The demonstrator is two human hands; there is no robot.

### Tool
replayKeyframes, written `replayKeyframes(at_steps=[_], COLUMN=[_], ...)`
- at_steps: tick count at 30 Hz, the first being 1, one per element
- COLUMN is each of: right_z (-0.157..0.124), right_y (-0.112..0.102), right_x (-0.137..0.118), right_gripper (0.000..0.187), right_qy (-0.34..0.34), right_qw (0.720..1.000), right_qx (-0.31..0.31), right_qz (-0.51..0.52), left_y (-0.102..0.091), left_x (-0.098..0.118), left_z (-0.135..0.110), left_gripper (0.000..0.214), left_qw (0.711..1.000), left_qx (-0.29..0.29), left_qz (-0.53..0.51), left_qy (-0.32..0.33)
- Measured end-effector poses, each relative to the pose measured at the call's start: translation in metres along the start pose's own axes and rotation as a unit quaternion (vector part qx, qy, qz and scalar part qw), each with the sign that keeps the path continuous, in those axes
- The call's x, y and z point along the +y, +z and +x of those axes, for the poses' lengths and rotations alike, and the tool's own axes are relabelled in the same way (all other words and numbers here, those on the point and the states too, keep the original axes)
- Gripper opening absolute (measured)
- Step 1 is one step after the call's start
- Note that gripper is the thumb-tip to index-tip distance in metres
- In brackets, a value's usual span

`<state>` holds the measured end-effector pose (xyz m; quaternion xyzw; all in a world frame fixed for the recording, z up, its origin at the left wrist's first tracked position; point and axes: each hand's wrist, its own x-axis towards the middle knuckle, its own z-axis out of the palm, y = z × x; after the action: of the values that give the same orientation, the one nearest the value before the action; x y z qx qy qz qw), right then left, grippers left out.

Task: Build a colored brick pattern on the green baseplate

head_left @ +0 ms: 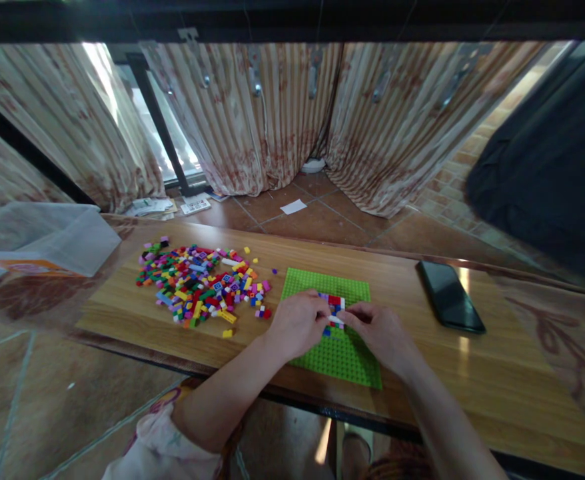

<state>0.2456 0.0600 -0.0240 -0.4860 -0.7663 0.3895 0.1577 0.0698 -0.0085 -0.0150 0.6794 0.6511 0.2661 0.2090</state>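
A green studded baseplate (357, 367) lies on the wooden table, with a small build of red, blue and white bricks (333, 301) near its middle. Over that build, a long white brick (335, 320) spans between my two hands. My left hand (297, 323) is closed, its thumb and forefinger pinching the brick's left end. At the other end, the fingertips of my right hand (380, 333) are pressed together on it. My fingers hide part of the build, and I cannot tell whether the white brick is seated on it.
Left of the baseplate spreads a heap of loose, many-coloured bricks (197, 280). A black phone (450, 297) lies to the right on the table (512, 373). Past the table's left end stands a clear plastic bin (72, 233). Striped curtains (272, 120) hang behind.
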Motion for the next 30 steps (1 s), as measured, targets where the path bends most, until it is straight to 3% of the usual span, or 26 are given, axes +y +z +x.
replayKeyframes(at_steps=[6, 14, 21, 30], right_z=[0.001, 0.002, 0.008, 0.002], right_y=[0.002, 0.0, 0.0, -0.003], right_x=[0.003, 0.004, 0.014, 0.0], right_gripper=[0.034, 0.039, 0.062, 0.048], right_qy=[-0.001, -0.012, 0.007, 0.011], right_qw=[1.0, 1.0, 1.0, 0.999], right_qx=[-0.006, -0.014, 0.009, -0.016], right_qz=[-0.01, -0.017, 0.011, -0.041], left_y=[-0.001, 0.0, -0.025, -0.039], left_x=[0.001, -0.005, -0.006, -0.013], left_z=[0.003, 0.001, -0.001, -0.002], left_gripper=[0.013, 0.012, 0.023, 0.029], left_qw=[0.999, 0.999, 0.999, 0.998], left_qx=[-0.007, -0.001, -0.025, -0.013], left_qz=[-0.021, -0.04, -0.033, -0.021], left_qy=[-0.023, 0.004, -0.033, -0.054])
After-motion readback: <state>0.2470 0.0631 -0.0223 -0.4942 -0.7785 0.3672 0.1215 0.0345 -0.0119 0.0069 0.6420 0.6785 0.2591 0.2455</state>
